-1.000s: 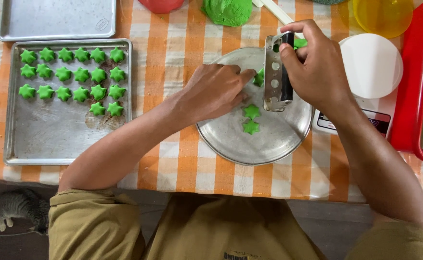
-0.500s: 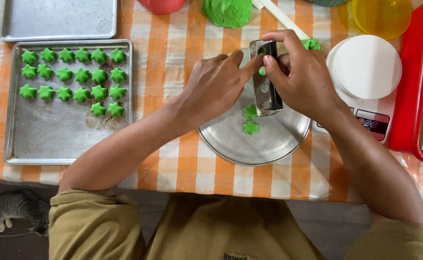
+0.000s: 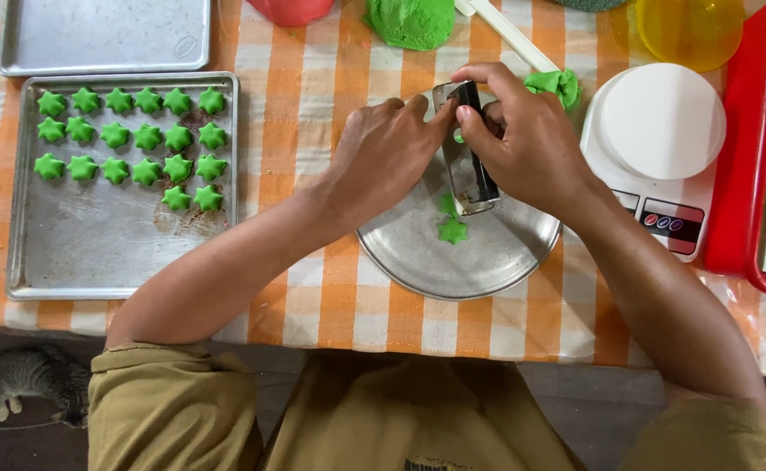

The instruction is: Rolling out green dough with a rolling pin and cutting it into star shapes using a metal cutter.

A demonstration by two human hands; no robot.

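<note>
A dull metal tray (image 3: 95, 253) carries rows of soft green dough stars (image 3: 130, 148). The left hand (image 3: 383, 157) curls, its fingertips pinched against the top of a shiny metal press (image 3: 468, 161). The right hand (image 3: 527, 144) is wrapped around the press, thumb on its front. The press tilts over a round steel plate (image 3: 487, 253), where one star (image 3: 452, 230) lies just below its tip.

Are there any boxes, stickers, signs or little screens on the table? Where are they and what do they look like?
Kitchen scale: right of the round metal plate, white, round top; its front panel has a dark strip and small coloured buttons, too small to tell more.
Stamped oval mark: corner of the empty baking tray, top left, plain metal.
No boxes or signs visible.
</note>
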